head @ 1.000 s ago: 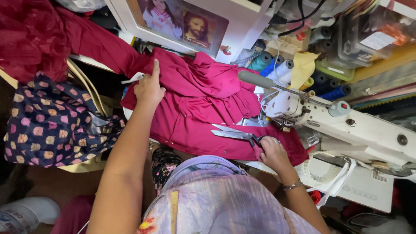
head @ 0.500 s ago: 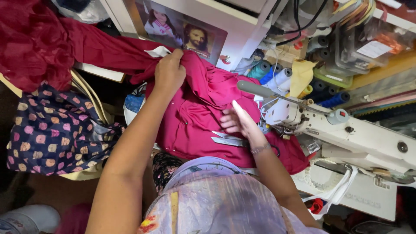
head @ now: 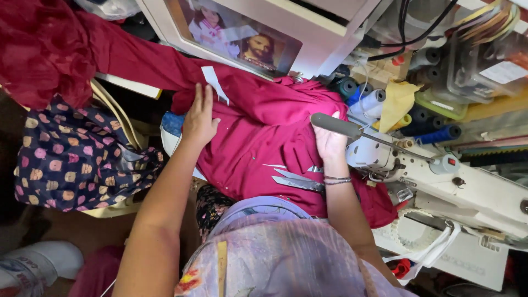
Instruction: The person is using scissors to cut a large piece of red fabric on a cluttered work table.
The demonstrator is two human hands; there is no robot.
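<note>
A crimson cloth (head: 258,132) lies spread over the table in front of me. My left hand (head: 199,118) rests flat on its left part, fingers together and pointing away, just below a white label (head: 213,82). My right hand (head: 329,140) lies flat on the cloth beside the head of the white sewing machine (head: 473,187), its fingers partly hidden under a grey lever (head: 335,125). A pair of scissors (head: 300,181) lies on the cloth near my right wrist, untouched.
A dark bag with pink spots (head: 71,159) hangs at the left. Thread spools (head: 374,102) and boxes crowd the shelf behind the machine. A framed picture (head: 236,38) leans at the back. More crimson cloth (head: 44,49) is bunched at the top left.
My right hand has left the scissors on the cloth and moved up to the machine head. My left hand slid along the cloth and now lies flat lower and further left.
</note>
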